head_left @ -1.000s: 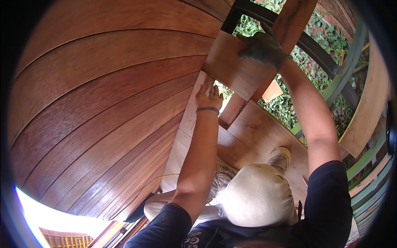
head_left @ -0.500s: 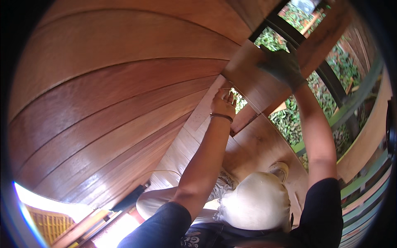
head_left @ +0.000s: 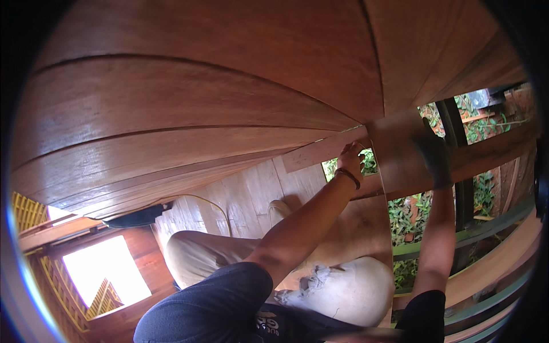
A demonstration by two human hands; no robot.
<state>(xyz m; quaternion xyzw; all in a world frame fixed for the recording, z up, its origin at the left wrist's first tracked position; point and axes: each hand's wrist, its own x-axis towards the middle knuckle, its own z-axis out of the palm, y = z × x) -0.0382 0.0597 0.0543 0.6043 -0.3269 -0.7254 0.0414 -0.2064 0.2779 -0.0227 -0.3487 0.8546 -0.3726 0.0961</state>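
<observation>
Fingers bent, my bare left hand (head_left: 350,161) rests at the edge of a small rectangular floor opening (head_left: 330,168); whatever it may hold is too small to make out. A narrow reddish strip (head_left: 309,151) runs behind that opening. My right hand (head_left: 432,157), in a dark glove, lies on a brown board (head_left: 400,148) with its fingers extended toward the board's far edge. That board borders the opening on the right and meets a wider floor panel (head_left: 354,223) on my side.
A curved plank wall (head_left: 194,91) rises ahead. Dark and green beams (head_left: 477,231) cross over foliage at the right. A yellow cord (head_left: 220,211) lies on pale flooring (head_left: 251,194). A bright window opening (head_left: 100,268) is at lower left. My bent knees are below.
The view has swung, bringing the window into sight at lower left and moving both hands rightward in the picture. Both hands stay at the same boards, with the left fingers more bent.
</observation>
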